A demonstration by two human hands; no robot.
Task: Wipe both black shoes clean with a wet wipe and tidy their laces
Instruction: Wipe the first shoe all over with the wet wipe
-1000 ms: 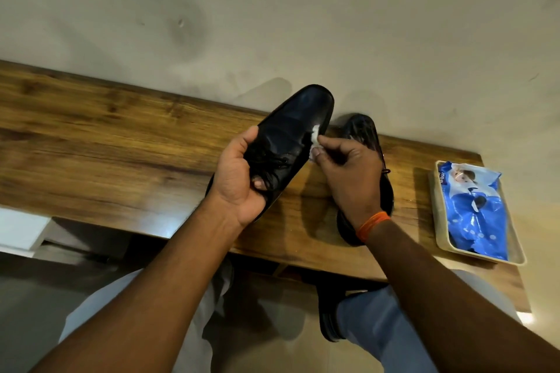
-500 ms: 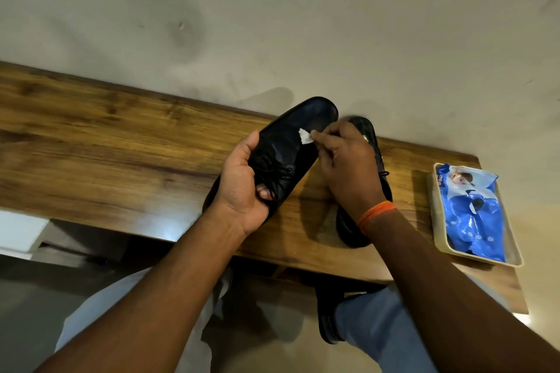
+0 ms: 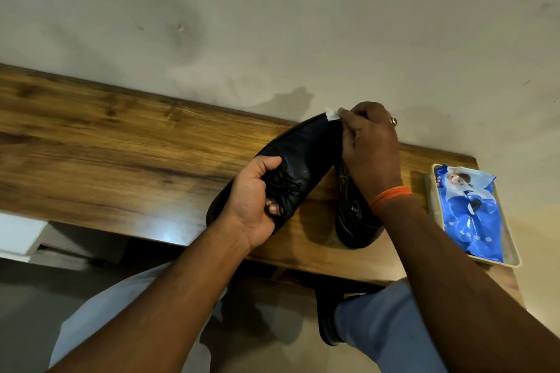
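My left hand (image 3: 253, 206) grips the first black shoe (image 3: 292, 166) at its laced mid-section, thumb curled over the laces (image 3: 286, 188), fingers wrapped beneath. The shoe is raised above the wooden bench (image 3: 121, 154); its long axis runs diagonally, toe aimed at the bench's far edge and the wall (image 3: 272, 24), heel toward the near edge. My right hand (image 3: 371, 145) pinches a white wet wipe (image 3: 331, 114) against the toe tip, fingers curled together. The second black shoe (image 3: 353, 218) lies on the bench beneath my right wrist, long axis near-to-far. Toward the right end, a tray (image 3: 512, 254) holds a blue wipes pack (image 3: 471, 212)
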